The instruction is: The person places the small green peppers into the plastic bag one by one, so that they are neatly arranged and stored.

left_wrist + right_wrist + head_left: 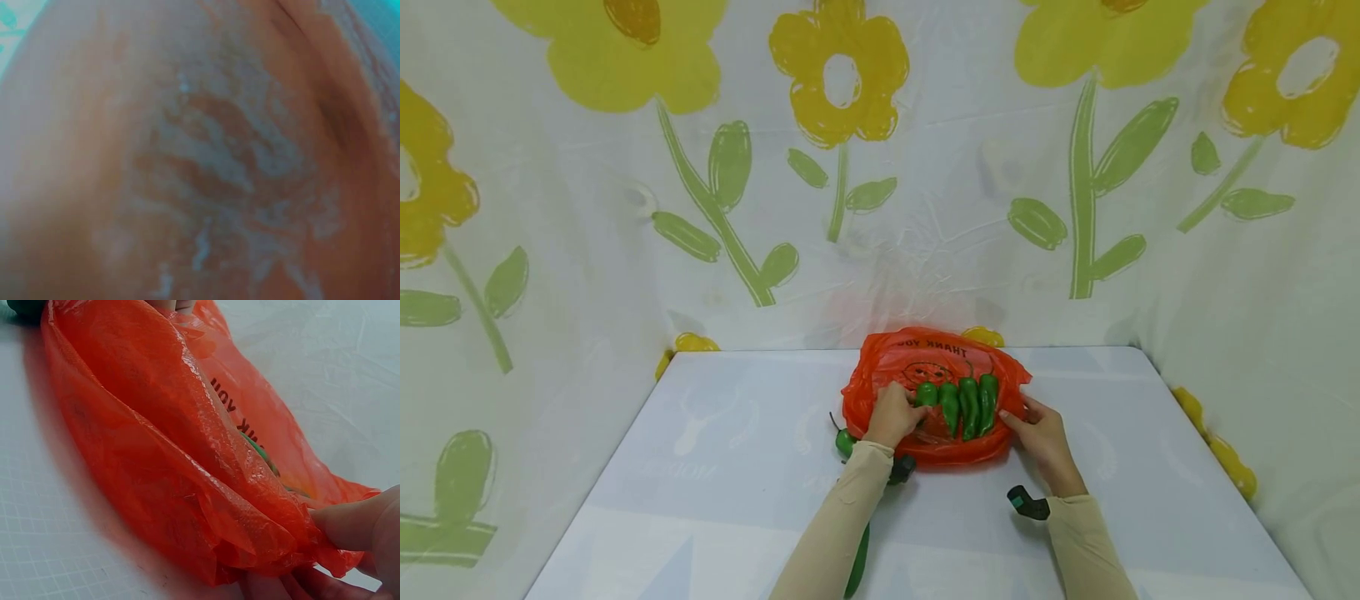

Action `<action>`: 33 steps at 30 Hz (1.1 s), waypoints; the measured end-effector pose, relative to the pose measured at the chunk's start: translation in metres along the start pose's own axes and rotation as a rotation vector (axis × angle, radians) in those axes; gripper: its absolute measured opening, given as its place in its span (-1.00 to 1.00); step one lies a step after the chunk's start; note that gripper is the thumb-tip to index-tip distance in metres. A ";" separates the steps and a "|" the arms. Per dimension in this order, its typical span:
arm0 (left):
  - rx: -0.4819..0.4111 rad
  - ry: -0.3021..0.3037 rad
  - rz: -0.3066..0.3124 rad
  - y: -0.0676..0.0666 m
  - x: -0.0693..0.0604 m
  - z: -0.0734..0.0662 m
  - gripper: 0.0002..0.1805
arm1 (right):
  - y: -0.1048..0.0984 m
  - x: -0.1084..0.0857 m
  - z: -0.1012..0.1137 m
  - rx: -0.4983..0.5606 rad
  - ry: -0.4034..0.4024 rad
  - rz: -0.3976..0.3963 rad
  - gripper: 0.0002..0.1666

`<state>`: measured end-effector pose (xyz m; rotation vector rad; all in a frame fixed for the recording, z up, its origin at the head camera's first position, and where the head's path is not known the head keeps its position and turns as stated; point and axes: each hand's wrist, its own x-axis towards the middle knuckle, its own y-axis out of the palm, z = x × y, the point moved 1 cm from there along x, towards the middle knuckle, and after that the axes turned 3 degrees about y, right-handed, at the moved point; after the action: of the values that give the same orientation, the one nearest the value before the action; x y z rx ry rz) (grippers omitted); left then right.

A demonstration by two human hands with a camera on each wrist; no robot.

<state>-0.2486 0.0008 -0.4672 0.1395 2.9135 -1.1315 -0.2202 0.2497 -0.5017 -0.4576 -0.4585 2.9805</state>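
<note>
Red translucent plastic bag (970, 454) with black lettering, one, lying open at the far part of a white table with a pale printed pattern (737, 492), holding four glossy green elongated peppers (969, 408) side by side in its mouth. Two bare hands, well apart: the right hand (1048, 440) pinches the bag's right edge between thumb and fingers; the left hand (892, 414) reaches over the left edge beside the leftmost pepper, its grip not determinable, fingertips hidden. Outside the bag, one stemmed green pepper (844, 443) just left of the left hand, partly hidden.
</note>
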 end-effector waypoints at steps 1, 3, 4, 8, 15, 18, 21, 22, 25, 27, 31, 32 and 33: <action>0.003 -0.001 0.001 0.000 0.000 0.000 -0.75 | 0.000 0.000 0.000 0.001 0.006 0.000 -0.18; 0.007 -0.005 0.006 0.000 0.000 -0.001 -0.75 | 0.000 0.000 0.000 0.001 0.013 -0.001 -0.18; 0.011 -0.007 0.007 0.000 0.000 -0.001 -0.75 | 0.000 -0.001 0.000 0.004 0.019 -0.001 -0.17; 0.022 -0.016 0.006 -0.001 0.000 -0.001 -0.75 | 0.000 -0.001 0.000 0.009 0.026 0.000 -0.17; 0.058 0.032 0.000 -0.003 -0.001 -0.002 -0.65 | 0.000 0.000 -0.001 0.006 0.021 -0.006 -0.17; 0.068 0.062 -0.012 -0.004 -0.001 -0.003 -0.59 | 0.000 0.001 -0.002 0.005 0.020 -0.007 -0.17; 0.058 0.074 -0.021 -0.007 -0.001 -0.003 -0.56 | 0.000 0.001 -0.003 0.005 0.020 -0.007 -0.17; 0.051 0.078 -0.027 -0.008 -0.001 -0.003 -0.58 | 0.000 0.001 -0.003 0.005 0.023 -0.006 -0.17; 0.025 0.095 -0.037 -0.013 -0.003 -0.004 -0.64 | 0.000 0.001 -0.003 0.005 0.017 -0.001 -0.17; 0.016 0.119 -0.046 -0.016 -0.005 -0.005 -0.68 | 0.000 0.001 -0.002 0.003 0.011 0.001 -0.17; -0.017 0.172 -0.059 -0.024 -0.009 -0.008 -0.69 | 0.000 0.001 -0.001 0.000 0.001 -0.003 -0.17; -0.024 0.183 -0.064 -0.026 -0.010 -0.009 -0.70 | 0.000 0.000 -0.001 0.002 0.001 -0.004 -0.17; -0.032 0.189 -0.064 -0.029 -0.012 -0.010 -0.71 | 0.000 0.000 0.000 0.004 0.001 -0.004 -0.18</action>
<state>-0.2394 -0.0148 -0.4404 0.1622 3.1204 -1.1396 -0.2201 0.2498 -0.5021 -0.4580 -0.4523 2.9769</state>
